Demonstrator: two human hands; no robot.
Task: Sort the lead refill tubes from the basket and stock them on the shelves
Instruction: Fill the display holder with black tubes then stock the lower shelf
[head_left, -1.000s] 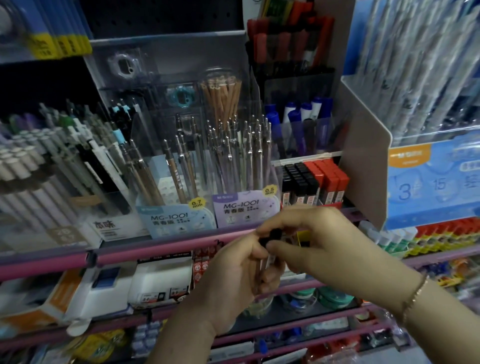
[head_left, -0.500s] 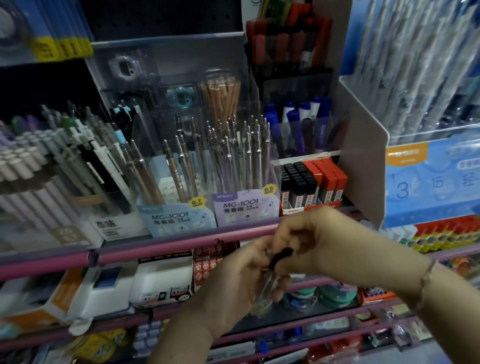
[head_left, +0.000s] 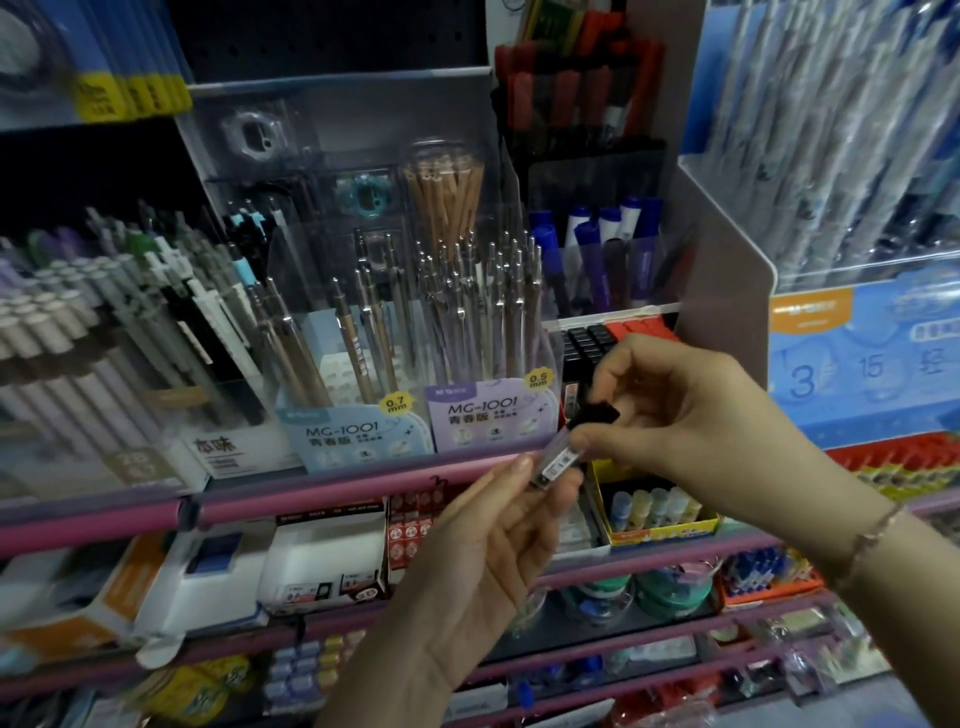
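Tube: a clear lead refill tube (head_left: 558, 460) with a black cap is held in front of the pink shelf rail (head_left: 332, 491), tilted, cap end up and to the right; a small printed label is seen on its body, too small to be read.
Left hand: the left hand (head_left: 488, 566) is closed on the lower end of the tube, pinched between thumb and fingers.
Right hand: the right hand (head_left: 675, 415) is closed on the black cap end, gripped between thumb and forefinger; a thin bracelet (head_left: 872, 540) is worn at the wrist.
Refill stock: black-capped and red-capped refill tubes (head_left: 597, 343) are stood upright in a tray on the upper shelf, just behind the right hand.
Pencil displays: two holders of mechanical pencils are marked "MG-1001"; "0.7 mm" is printed on the blue card (head_left: 358, 436) and "0.5 mm" on the lilac card (head_left: 488, 415), with Chinese characters beneath.
Neighbouring label: Chinese characters are printed on a white card (head_left: 213, 449) left of the blue one.
Right display: "3" and "15" are read on a blue panel (head_left: 862, 364).
Yellow box: small pastel bottles are held in a yellow box (head_left: 660, 519) on the shelf below the hands.
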